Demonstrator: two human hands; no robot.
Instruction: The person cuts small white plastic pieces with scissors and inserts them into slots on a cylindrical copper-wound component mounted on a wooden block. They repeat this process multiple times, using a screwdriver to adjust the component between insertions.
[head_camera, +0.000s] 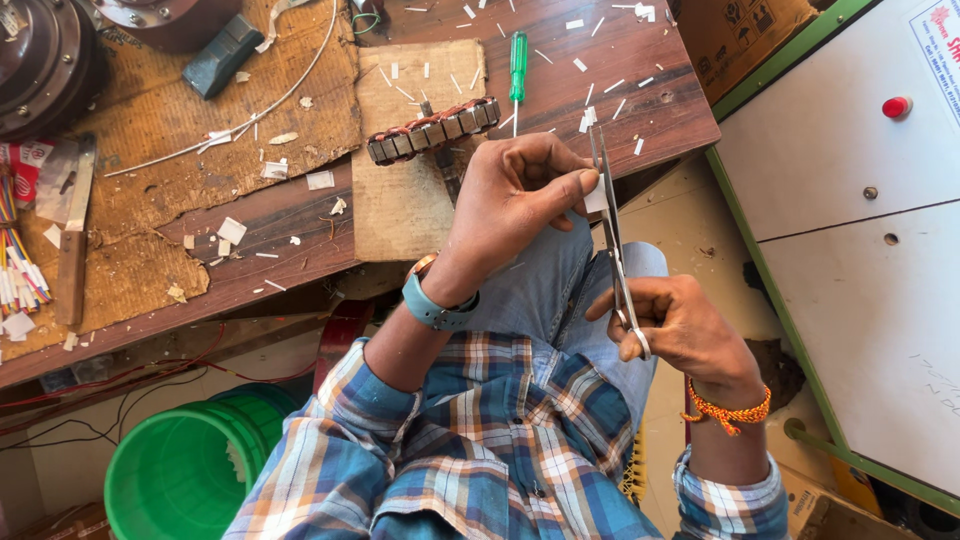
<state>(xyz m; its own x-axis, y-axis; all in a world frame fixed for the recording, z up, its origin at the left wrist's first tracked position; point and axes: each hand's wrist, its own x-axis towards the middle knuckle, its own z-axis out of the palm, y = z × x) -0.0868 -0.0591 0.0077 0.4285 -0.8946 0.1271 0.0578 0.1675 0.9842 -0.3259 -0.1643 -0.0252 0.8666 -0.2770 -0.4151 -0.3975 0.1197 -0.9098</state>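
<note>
Left hand (520, 195) pinching a small white strip (597, 198) against scissors (612, 250) gripped by right hand (680, 325), wound stator core (434, 130) and green screwdriver (518, 65) on littered wooden surface (620, 60), green bucket (190, 465) below

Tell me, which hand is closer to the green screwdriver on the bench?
Left. The left hand sits just below the green screwdriver; the right hand, working the scissors, is farther down over the lap.
</note>
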